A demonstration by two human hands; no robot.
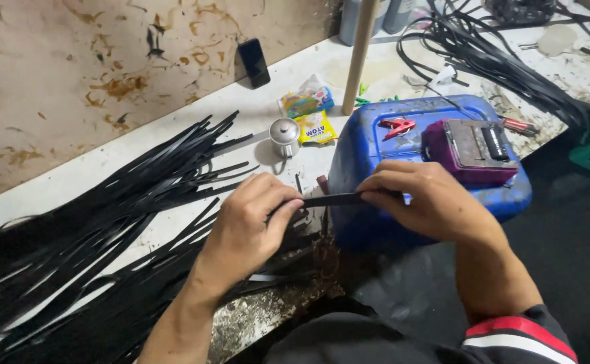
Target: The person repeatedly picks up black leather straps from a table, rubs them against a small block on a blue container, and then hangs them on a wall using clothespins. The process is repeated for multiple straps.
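A short black strip (332, 199) is stretched level between both hands. My left hand (251, 219) pinches its left end with thumb and fingers. My right hand (426, 199) pinches the right end, over the front edge of a blue plastic jerry can (369, 145) lying on its side. A big pile of long black strips (106, 222) fans out on the white bench to the left, under my left forearm.
On the blue can lie a maroon box-shaped device (470, 152) and a red clip (397, 126). Behind are a small metal cup (284, 137), yellow sachets (315, 125), a black phone (253, 62) against the wall, a wooden pole (360, 54) and more black strips (504, 61).
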